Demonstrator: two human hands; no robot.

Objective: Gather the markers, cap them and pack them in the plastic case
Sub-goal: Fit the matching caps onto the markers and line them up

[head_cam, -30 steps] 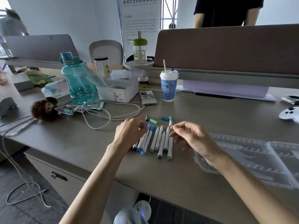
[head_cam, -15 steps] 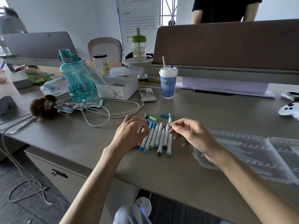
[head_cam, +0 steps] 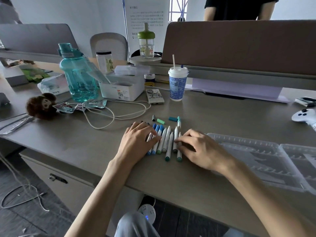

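Grey office surface [head_cam: 222,117], cluttered at the back. My markers [head_cam: 165,142] lie in a row near its front edge, several with bare white far tips, and the loose caps [head_cam: 160,121] are just beyond them. My case [head_cam: 256,159] lies open to the right, apart from the row.

My left hand [head_cam: 136,142] rests on the row's left side, fingers [head_cam: 150,132] fairly straight, holding nothing. My right hand [head_cam: 200,149] sits at the other side, fingers [head_cam: 183,140] loosely bent, tips touching the last markers and gripping none that I can see.

I judge I'm squaring the row. I should press lightly from both sides so nothing rolls, then match caps by colour and push each home.
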